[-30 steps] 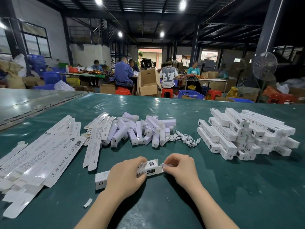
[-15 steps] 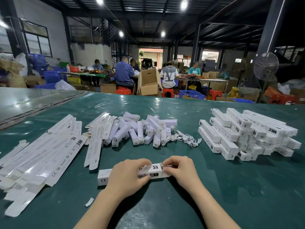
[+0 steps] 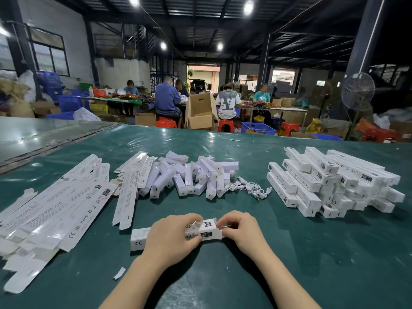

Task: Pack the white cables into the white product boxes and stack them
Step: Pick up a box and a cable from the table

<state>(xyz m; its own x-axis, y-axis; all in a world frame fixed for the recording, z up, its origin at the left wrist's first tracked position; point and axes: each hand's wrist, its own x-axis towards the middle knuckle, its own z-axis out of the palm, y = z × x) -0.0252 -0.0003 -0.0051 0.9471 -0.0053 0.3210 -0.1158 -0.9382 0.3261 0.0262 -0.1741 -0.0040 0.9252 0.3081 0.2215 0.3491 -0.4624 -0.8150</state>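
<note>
A long white product box (image 3: pixel 139 238) lies flat on the green table (image 3: pixel 312 253) in front of me. My left hand (image 3: pixel 170 236) grips its middle, fingers curled over the top. My right hand (image 3: pixel 239 228) pinches the box's right end, where the flap stands slightly up. A few coiled white cables (image 3: pixel 247 188) lie loose behind the box. What is inside the box is hidden.
Flat unfolded box blanks (image 3: pixel 51 212) spread over the left of the table. A heap of small white inner boxes (image 3: pixel 189 177) sits at centre back. A stack of closed product boxes (image 3: pixel 334 184) stands at the right. People work at far tables.
The box has turned a little, so its right end sits lower and closer to me. My right hand's fingers have closed in on the end flap.
</note>
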